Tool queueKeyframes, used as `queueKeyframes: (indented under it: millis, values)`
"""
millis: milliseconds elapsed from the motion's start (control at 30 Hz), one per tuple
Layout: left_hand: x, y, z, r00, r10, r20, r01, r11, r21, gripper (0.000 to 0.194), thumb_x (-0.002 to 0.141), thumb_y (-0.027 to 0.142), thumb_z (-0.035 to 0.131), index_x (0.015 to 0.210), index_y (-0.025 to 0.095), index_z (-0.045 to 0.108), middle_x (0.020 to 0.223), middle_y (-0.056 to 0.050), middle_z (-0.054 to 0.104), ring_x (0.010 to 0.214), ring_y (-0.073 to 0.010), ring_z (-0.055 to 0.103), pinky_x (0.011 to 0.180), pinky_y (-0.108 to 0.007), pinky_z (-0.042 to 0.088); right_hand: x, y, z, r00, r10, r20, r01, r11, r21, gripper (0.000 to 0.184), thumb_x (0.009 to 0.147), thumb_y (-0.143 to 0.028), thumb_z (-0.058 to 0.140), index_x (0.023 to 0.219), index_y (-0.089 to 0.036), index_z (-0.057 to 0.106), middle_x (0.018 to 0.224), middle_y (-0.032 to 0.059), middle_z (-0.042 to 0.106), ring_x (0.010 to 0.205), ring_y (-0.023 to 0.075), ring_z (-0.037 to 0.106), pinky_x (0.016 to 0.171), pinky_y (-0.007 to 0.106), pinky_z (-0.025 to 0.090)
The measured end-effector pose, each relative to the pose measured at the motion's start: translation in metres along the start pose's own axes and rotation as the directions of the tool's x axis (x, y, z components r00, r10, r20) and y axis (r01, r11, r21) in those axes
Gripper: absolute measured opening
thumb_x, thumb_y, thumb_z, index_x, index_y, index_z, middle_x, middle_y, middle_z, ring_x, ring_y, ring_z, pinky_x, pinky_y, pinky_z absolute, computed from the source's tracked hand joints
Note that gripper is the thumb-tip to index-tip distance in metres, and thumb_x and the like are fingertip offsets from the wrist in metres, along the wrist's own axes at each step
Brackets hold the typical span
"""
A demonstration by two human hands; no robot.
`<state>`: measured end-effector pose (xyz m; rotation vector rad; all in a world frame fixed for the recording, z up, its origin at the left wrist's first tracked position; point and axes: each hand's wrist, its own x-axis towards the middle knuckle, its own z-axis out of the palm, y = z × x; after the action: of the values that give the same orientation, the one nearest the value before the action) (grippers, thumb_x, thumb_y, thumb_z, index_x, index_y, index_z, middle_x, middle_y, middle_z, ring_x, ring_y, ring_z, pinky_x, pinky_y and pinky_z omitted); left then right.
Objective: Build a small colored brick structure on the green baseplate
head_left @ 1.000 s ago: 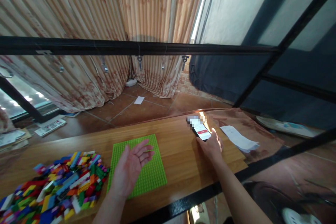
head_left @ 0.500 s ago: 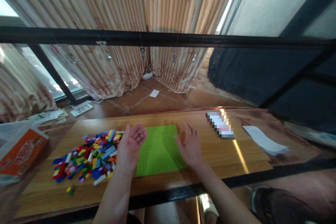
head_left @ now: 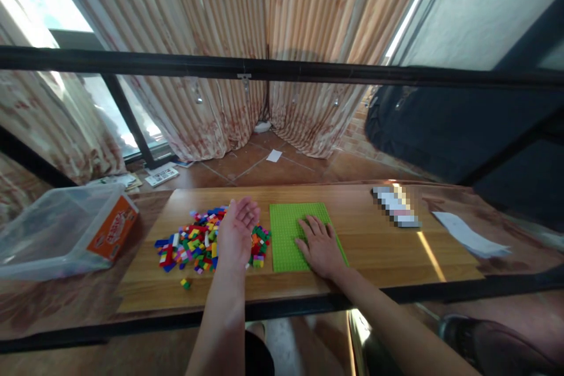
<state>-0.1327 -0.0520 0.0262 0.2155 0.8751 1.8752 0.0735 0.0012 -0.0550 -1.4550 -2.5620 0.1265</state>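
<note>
While left hand hovers palm-up by toy bricks, right hand is spread over green studded baseplate; each grip wide.

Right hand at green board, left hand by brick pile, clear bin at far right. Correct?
No, the clear bin is at far left, not right, per the head view. Right hand at green board, left hand by brick pile: correct.

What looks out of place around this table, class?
A small yellow-and-green piece lies apart from the brick pile, towards the near edge of the table. Beyond, a white sheet lies on the floor, as if dropped. No damage shows.
</note>
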Motion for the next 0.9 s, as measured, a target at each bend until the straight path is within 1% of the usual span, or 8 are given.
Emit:
queueKeyframes:
  millis: [200, 333, 433, 567, 667, 700, 800, 900]
  values:
    - [0.003, 0.032, -0.024, 0.992, 0.1, -0.08, -0.106, 0.991, -0.076, 0.029, 0.087, 0.041, 0.059, 0.088, 0.014, 0.07, 0.078, -0.003, 0.071, 0.073, -0.0114, 0.067, 0.076, -0.024, 0.05, -0.001, 0.001, 0.003, 1.0, -0.018, -0.024, 0.017, 0.999, -0.037, 0.053, 0.098, -0.045, 0.035, 0.143, -0.02, 0.045, 0.15, 0.014, 0.044, 0.14, 0.0298, 0.035, 0.113, 0.056, 0.023]
    - [0.006, 0.049, -0.038, 0.959, 0.218, -0.182, -0.23, 0.972, -0.048, 0.029, 0.085, 0.042, 0.061, 0.086, 0.015, 0.07, 0.077, -0.003, 0.07, 0.071, -0.011, 0.066, 0.073, -0.022, 0.049, -0.001, 0.005, 0.008, 0.998, -0.044, -0.044, 0.042, 0.998, -0.053, 0.051, 0.098, -0.045, 0.035, 0.142, -0.021, 0.046, 0.149, 0.0134, 0.045, 0.139, 0.0299, 0.036, 0.112, 0.057, 0.024]
    - [0.007, 0.053, -0.044, 0.925, 0.284, -0.253, -0.295, 0.956, -0.006, 0.027, 0.083, 0.041, 0.063, 0.085, 0.015, 0.07, 0.076, -0.002, 0.07, 0.07, -0.0106, 0.065, 0.072, -0.022, 0.049, -0.002, 0.012, 0.01, 0.997, -0.069, -0.046, 0.067, 0.996, -0.051, 0.051, 0.098, -0.045, 0.036, 0.142, -0.021, 0.046, 0.149, 0.0132, 0.045, 0.139, 0.03, 0.036, 0.112, 0.056, 0.025]
    - [0.006, 0.052, -0.048, 0.902, 0.314, -0.296, -0.317, 0.948, 0.038, 0.027, 0.081, 0.04, 0.065, 0.086, 0.014, 0.07, 0.074, -0.002, 0.07, 0.068, -0.0109, 0.066, 0.071, -0.022, 0.048, -0.002, 0.015, 0.006, 0.996, -0.077, -0.052, 0.076, 0.997, -0.028, 0.05, 0.096, -0.042, 0.04, 0.139, -0.019, 0.049, 0.147, 0.0143, 0.047, 0.137, 0.0317, 0.038, 0.11, 0.057, 0.027]
    - [0.006, 0.049, -0.049, 0.89, 0.338, -0.304, -0.335, 0.94, 0.064, 0.027, 0.081, 0.039, 0.065, 0.086, 0.013, 0.07, 0.074, -0.002, 0.07, 0.068, -0.0107, 0.066, 0.072, -0.023, 0.048, -0.002, -0.005, -0.004, 0.994, -0.038, -0.098, 0.042, 0.999, 0.031, 0.041, 0.093, -0.034, 0.046, 0.125, -0.015, 0.062, 0.137, 0.0177, 0.054, 0.127, 0.0344, 0.047, 0.105, 0.056, 0.034]
    - [0.007, 0.049, -0.049, 0.888, 0.345, -0.305, -0.339, 0.938, 0.074, 0.028, 0.081, 0.039, 0.065, 0.086, 0.013, 0.07, 0.074, -0.002, 0.07, 0.067, -0.0106, 0.066, 0.072, -0.023, 0.048, -0.003, -0.017, -0.009, 0.99, -0.056, -0.126, 0.067, 0.994, 0.085, 0.037, 0.092, -0.032, 0.048, 0.12, -0.015, 0.065, 0.133, 0.0172, 0.057, 0.124, 0.0336, 0.049, 0.104, 0.054, 0.036]
    - [0.009, 0.049, -0.049, 0.881, 0.359, -0.308, -0.342, 0.933, 0.11, 0.028, 0.08, 0.04, 0.065, 0.085, 0.013, 0.07, 0.073, -0.002, 0.069, 0.067, -0.0106, 0.066, 0.072, -0.022, 0.047, -0.007, -0.06, -0.022, 0.96, -0.267, -0.081, 0.279, 0.905, 0.322, 0.027, 0.09, -0.029, 0.053, 0.112, -0.022, 0.068, 0.114, 0.0099, 0.067, 0.107, 0.0255, 0.058, 0.095, 0.042, 0.045]
    - [0.011, 0.049, -0.047, 0.876, 0.353, -0.328, -0.328, 0.935, 0.131, 0.026, 0.079, 0.04, 0.066, 0.084, 0.014, 0.069, 0.071, -0.002, 0.068, 0.067, -0.0104, 0.066, 0.072, -0.021, 0.046, -0.009, -0.093, -0.024, 0.931, -0.364, -0.016, 0.346, 0.871, 0.349, 0.022, 0.082, -0.026, 0.064, 0.103, -0.023, 0.069, 0.104, 0.0083, 0.068, 0.098, 0.0268, 0.059, 0.089, 0.042, 0.047]
